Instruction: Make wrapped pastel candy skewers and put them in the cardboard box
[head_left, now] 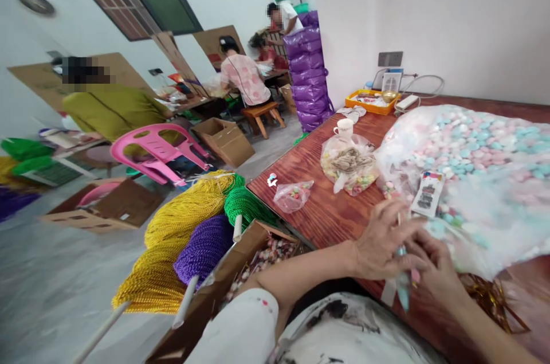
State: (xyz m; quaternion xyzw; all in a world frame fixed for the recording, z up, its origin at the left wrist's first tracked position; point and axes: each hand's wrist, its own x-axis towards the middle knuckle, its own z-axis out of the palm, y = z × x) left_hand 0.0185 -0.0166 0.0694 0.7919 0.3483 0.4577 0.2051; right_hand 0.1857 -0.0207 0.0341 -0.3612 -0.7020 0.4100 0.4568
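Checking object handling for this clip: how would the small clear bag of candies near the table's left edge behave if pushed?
The small clear bag looks thin and floppy, so it would probably crumple and slide rather than roll. It holds few pieces, so it is likely light. Near the table edge, it could slip off.

Both hands meet at the near edge of the table (318, 209). The left hand (384, 241) lies left of the right hand (433, 263), with a small strip (404, 286) between the fingers (408, 232). Just beyond the fingers lies a card (427, 193), on a large bag of pieces (481, 169). Two smaller bags (349, 164) lie left of the fingers, a mug (344, 126) behind them.
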